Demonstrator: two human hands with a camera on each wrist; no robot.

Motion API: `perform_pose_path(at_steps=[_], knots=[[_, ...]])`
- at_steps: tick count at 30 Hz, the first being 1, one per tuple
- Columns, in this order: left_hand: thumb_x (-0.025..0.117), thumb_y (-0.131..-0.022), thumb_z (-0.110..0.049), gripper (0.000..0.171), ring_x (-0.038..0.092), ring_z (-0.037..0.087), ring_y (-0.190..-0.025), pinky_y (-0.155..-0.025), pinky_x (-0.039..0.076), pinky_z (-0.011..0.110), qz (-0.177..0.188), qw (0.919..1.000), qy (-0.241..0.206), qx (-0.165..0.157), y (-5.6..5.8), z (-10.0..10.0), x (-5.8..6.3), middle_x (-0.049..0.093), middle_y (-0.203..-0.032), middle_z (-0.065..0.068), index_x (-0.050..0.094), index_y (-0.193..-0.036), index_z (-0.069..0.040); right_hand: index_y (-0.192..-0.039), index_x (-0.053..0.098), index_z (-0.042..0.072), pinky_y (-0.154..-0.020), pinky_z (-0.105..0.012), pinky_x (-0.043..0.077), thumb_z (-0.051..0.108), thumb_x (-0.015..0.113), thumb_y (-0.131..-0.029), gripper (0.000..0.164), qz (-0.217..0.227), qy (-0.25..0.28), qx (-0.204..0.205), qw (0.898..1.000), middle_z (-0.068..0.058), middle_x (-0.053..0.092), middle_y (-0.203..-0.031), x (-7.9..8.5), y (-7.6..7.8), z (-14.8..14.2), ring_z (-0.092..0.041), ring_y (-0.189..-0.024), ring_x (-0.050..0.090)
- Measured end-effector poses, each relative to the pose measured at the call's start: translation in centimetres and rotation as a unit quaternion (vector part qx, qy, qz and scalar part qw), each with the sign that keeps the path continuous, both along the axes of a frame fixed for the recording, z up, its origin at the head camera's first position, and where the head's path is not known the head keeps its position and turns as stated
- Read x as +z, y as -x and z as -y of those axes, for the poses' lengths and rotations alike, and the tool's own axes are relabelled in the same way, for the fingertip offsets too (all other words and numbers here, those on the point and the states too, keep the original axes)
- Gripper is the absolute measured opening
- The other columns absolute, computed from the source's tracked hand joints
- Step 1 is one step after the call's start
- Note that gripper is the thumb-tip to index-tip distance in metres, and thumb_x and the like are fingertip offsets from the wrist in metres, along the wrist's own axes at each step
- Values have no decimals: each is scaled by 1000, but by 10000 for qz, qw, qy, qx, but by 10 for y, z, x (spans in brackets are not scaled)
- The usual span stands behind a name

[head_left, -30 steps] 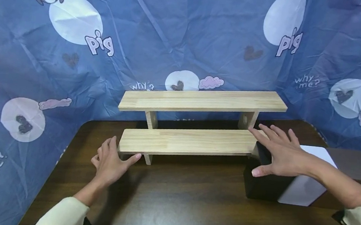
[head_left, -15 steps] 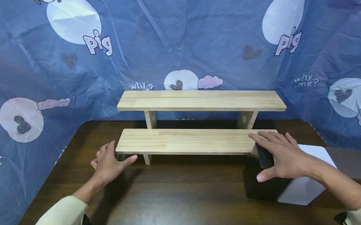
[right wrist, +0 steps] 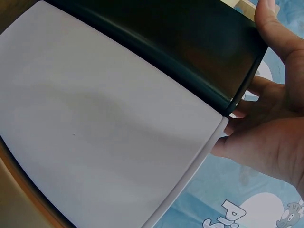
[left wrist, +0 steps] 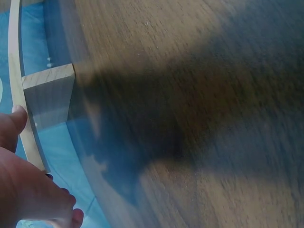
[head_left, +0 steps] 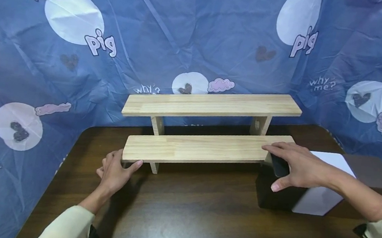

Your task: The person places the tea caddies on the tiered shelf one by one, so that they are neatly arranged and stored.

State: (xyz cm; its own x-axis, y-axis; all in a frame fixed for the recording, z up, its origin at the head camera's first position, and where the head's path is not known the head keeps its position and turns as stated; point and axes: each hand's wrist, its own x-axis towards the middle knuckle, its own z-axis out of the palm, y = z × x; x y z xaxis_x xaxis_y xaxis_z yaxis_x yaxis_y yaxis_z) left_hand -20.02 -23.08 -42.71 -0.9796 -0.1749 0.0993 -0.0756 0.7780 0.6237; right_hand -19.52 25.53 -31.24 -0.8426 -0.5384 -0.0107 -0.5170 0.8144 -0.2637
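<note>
A two-tier wooden shelf stand (head_left: 205, 146) stands toward the back of the table. In the head view my left hand (head_left: 114, 173) is at its lower board's left end, thumb against the front edge and fingers around the corner. The left wrist view shows this thumb on the edge of the board (left wrist: 28, 137), fingertips beyond its end. My right hand (head_left: 295, 166) reaches over the black box (head_left: 274, 195), its fingertips near the lower board's right end. Its thumb lies apart from the fingers. Whether those fingertips touch board or box is hard to tell.
A white box (head_left: 314, 200) and a dark brown box (head_left: 376, 171) stand in a row right of the black one. The brown wood-grain table (head_left: 183, 220) ends at a blue printed cloth (head_left: 204, 30) behind and at the sides.
My left thumb has come in against the lower board's front edge. My right fingers have drawn closer together and lowered over the black box. The view has shifted slightly.
</note>
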Motion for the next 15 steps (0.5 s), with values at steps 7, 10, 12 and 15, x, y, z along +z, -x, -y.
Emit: perform_pose_path(at_steps=[7,10,12,15], knots=[[68,-85,-50,75,29,42,-124,-89,16,57,-139,9998,-53,141,2,-1,-2,35,-139,25,43,-140,-6,-140,49,10,-90,-62,36,74,74,-56,109,-169,-10,67,9998,-21,49,-138,0,1,-1,-40,-122,48],[68,-85,-50,76,29,42,-124,-89,15,57,-120,9998,-48,149,2,-1,-3,35,-139,25,42,-140,-5,-140,50,12,-90,-62,36,76,73,-55,108,-171,-11,59,9998,-20,50,-138,0,2,-1,-39,-122,49],[68,-85,-50,76,29,42,-124,-89,15,57,-103,9998,-37,149,2,-1,-3,35,-138,25,42,-140,-5,-139,51,12,-90,-62,37,75,74,-54,108,-183,-1,47,9998,-19,50,-137,0,2,-1,-38,-121,49],[67,-85,-52,76,28,42,-124,-89,15,57,-84,9999,-20,137,2,0,-3,34,-139,25,42,-141,-6,-138,53,13,-90,-62,37,73,77,-53,107,-196,-4,12,9998,-18,52,-137,0,3,-1,-38,-121,50]])
